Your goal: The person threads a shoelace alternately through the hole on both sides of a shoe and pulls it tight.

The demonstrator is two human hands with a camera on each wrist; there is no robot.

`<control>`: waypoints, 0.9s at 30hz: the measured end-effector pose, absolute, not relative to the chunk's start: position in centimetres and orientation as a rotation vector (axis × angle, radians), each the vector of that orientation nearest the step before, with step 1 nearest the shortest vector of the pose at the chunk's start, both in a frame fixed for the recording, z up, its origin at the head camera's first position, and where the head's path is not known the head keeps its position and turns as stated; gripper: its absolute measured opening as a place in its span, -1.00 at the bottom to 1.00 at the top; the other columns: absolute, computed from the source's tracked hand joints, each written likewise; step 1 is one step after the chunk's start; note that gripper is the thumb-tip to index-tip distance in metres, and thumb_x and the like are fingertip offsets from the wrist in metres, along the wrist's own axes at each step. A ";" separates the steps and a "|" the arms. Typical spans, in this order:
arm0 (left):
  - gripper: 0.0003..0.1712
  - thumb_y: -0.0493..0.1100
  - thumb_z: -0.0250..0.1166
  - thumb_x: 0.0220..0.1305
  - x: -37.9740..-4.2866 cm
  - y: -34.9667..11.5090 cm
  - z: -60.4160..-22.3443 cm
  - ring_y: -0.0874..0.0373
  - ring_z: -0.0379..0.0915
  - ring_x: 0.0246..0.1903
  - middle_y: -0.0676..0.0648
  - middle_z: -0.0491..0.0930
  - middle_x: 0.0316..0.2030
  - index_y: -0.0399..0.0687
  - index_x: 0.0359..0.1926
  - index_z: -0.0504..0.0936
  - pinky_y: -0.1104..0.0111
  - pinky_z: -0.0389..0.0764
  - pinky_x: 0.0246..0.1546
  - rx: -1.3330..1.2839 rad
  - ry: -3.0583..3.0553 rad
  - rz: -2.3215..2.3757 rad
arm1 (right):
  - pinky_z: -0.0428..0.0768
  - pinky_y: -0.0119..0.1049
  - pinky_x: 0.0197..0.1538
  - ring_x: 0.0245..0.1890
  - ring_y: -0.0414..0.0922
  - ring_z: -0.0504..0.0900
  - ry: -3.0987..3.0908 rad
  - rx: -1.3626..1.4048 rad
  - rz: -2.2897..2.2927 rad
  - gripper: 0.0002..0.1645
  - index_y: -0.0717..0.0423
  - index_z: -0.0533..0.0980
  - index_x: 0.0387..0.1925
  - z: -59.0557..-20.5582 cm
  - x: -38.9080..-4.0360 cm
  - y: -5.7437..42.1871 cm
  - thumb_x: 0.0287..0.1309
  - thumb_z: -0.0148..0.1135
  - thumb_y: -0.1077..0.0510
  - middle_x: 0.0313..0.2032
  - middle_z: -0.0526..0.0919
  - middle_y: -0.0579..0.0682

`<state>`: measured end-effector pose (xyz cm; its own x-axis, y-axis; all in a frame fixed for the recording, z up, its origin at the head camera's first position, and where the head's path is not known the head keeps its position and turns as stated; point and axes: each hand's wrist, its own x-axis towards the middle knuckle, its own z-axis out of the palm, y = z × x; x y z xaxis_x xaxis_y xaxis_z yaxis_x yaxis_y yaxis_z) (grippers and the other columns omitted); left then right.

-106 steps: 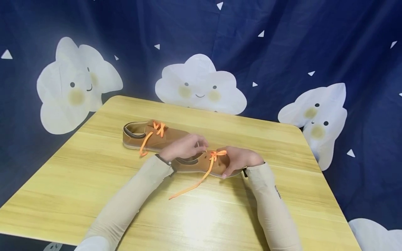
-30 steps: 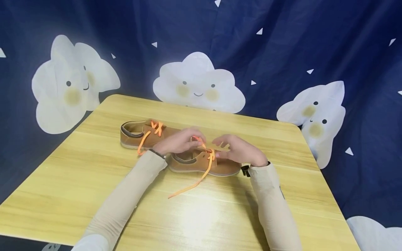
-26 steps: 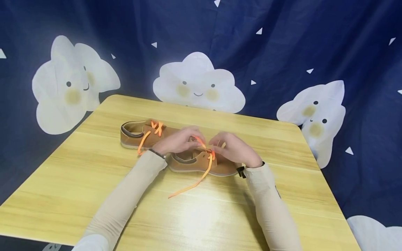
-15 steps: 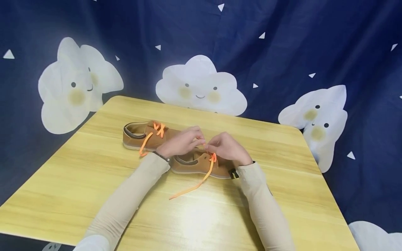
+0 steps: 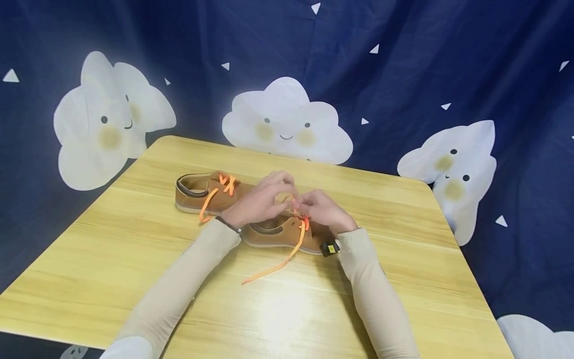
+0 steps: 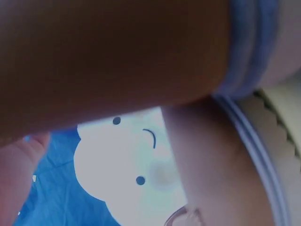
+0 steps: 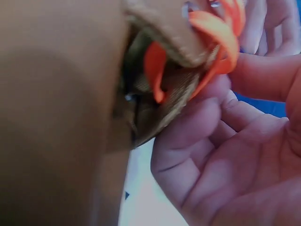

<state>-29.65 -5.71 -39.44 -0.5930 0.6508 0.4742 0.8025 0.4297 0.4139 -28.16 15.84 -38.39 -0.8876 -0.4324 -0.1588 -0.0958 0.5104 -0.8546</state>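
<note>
Near the middle of the table, a brown shoe point(image 5: 278, 239) points its toe to the right. Its orange shoelace point(image 5: 296, 248) is crossed at the eyelets, with one long end lying on the table toward the front. Above the tongue my left hand point(image 5: 264, 199) curls its fingers and thumb round the raised part of the lace. My right hand point(image 5: 325, 209) meets it there, its fingertips pinching the same lace. In the right wrist view the right-hand fingers point(image 7: 188, 122) press at the tongue edge beside an orange loop point(image 7: 221, 37). The left wrist view is mostly blocked by dark blurred shapes.
A second brown shoe point(image 5: 193, 194) with orange laces stands behind and to the left, partly hidden by the left hand. Both rest on a wooden table point(image 5: 403, 279). A dark blue curtain point(image 5: 197, 40) with white clouds hangs behind.
The right hand leaves the shoe's toe and comes up to the lace beside the left hand. The bow loop over the toe is gone. Lately the left fingers lift and spread slightly.
</note>
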 end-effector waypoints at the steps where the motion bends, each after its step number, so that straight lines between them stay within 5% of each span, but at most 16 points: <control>1: -0.90 -0.24 0.45 0.26 -29.5 -5.8 -39.3 0.02 0.41 0.15 -0.06 0.57 0.04 0.00 -0.20 0.78 0.07 0.45 0.25 -1.296 -2.409 -0.887 | 0.36 -0.39 -0.43 -0.59 -0.21 0.37 2.414 -0.455 -1.320 -0.69 0.27 0.66 -0.31 -38.5 -28.2 15.9 0.50 0.13 0.17 -0.64 0.43 -0.16; 8: -0.84 -0.28 0.51 0.19 -29.1 -6.1 -39.4 0.03 0.45 0.16 -0.08 0.62 0.07 0.07 -0.23 0.86 0.07 0.48 0.26 -1.427 -2.376 -0.793 | 0.50 -0.34 -0.22 -0.36 -0.16 0.51 2.459 -0.517 -1.294 -0.75 0.29 0.72 -0.21 -39.0 -28.3 15.9 0.45 0.17 0.23 -0.47 0.62 -0.11; 16: -0.73 -0.32 0.20 0.36 -29.6 -6.7 -39.6 0.15 0.50 -0.34 -0.08 0.58 0.15 -0.08 0.01 0.72 0.30 0.64 -0.21 -1.284 -2.584 -0.982 | 0.49 -0.34 -0.18 -0.33 -0.16 0.52 2.571 -0.520 -1.286 -0.75 0.23 0.74 -0.27 -39.6 -28.5 15.3 0.43 0.25 0.16 -0.44 0.62 -0.07; 27: -0.83 -0.16 0.27 0.45 -29.1 -6.8 -38.3 0.18 0.53 -0.27 0.05 0.63 -0.09 -0.05 -0.08 0.75 0.33 0.62 -0.22 -1.238 -2.653 -1.015 | 0.56 -0.30 -0.17 -0.27 -0.13 0.62 2.753 -0.620 -1.176 -0.78 0.21 0.72 -0.18 -37.2 -27.5 17.7 0.40 0.26 0.14 -0.21 0.78 0.15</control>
